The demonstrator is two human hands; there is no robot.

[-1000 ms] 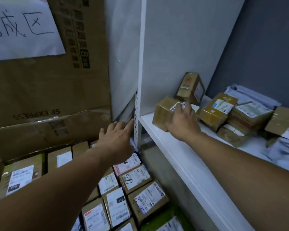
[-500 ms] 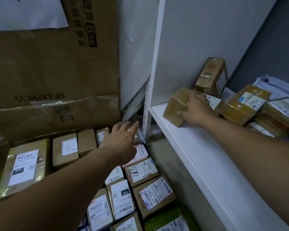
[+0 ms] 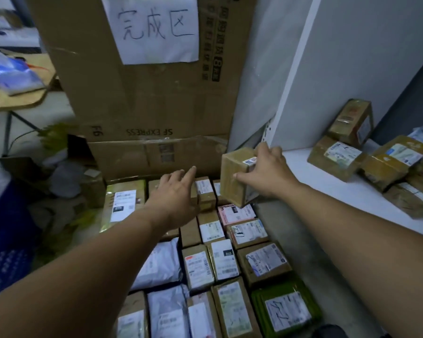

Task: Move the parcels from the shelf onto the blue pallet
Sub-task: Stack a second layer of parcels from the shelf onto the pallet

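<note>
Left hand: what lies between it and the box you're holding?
In the head view, nothing bridges the gap between the left hand and the box gripped by the right hand; a small labelled parcel lying lower down shows through it.

I note brown taped pcl (image 3: 237, 178), tilted, in right hand (image 3: 266, 174), just off shelf (image 3: 327, 189) edge. More pcls: shelf stack (image 3: 335, 159) at 3 o'clock, labelled rows (image 3: 221, 261) at 6.

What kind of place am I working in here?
Probably a courier parcel depot or sorting room: labelled parcels packed in rows below, more taped parcels on the white shelf, and an SF Express carton with a handwritten paper sign.
</note>
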